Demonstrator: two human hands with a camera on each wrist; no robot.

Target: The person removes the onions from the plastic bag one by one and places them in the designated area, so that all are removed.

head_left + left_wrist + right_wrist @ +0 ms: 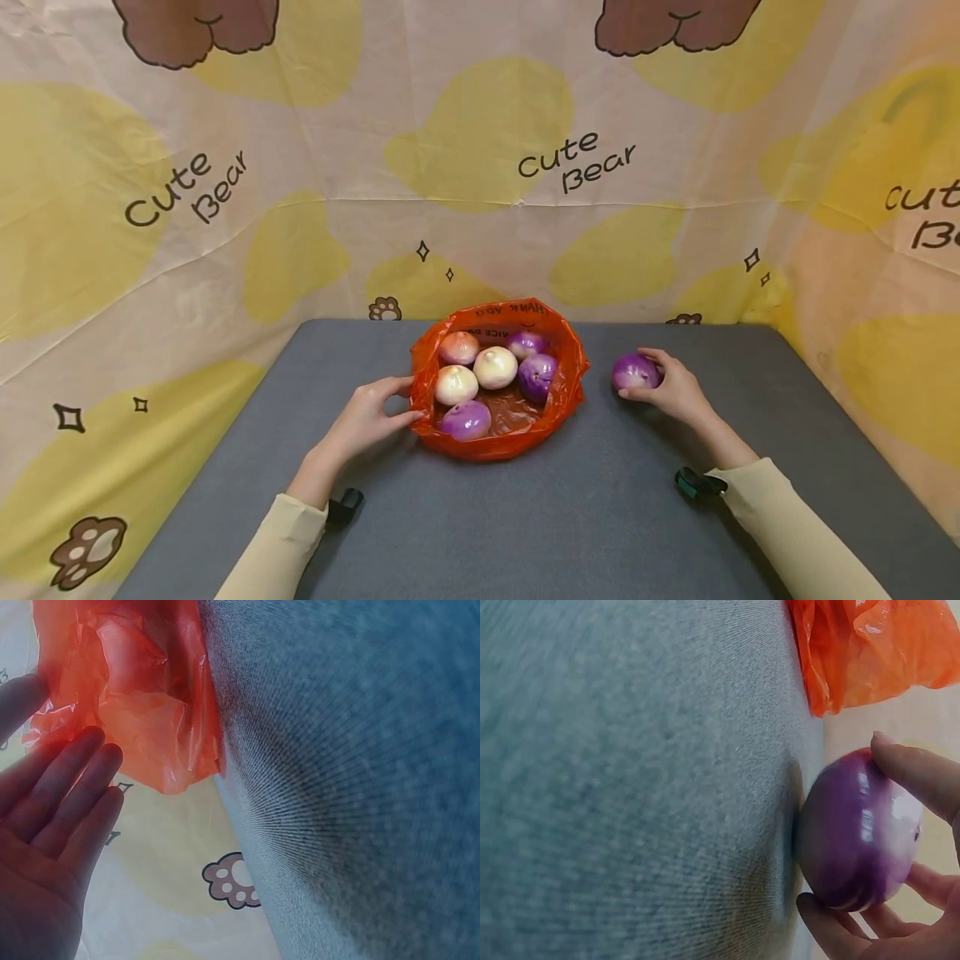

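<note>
An orange-red plastic bag (487, 450) stands wide-mouthed on the grey table. Inside lie several onions: a purple onion (466, 421) at the front, two more at the right, two white onions, one of them the white onion (496, 367) in the middle, and a reddish-yellow onion (459, 347) at the back left. At the bag's left rim, the thumb and fingers of my left hand (378, 408) hold the plastic. To the right of the bag, my right hand (675, 392) grips another purple onion (859, 832) between thumb and fingers, close over the tabletop.
The grey table (570, 533) ends at the back against a printed cloth (480, 150), which also hangs along both sides. Black straps, one on each wrist, sit near the cuffs, such as the right strap (697, 485).
</note>
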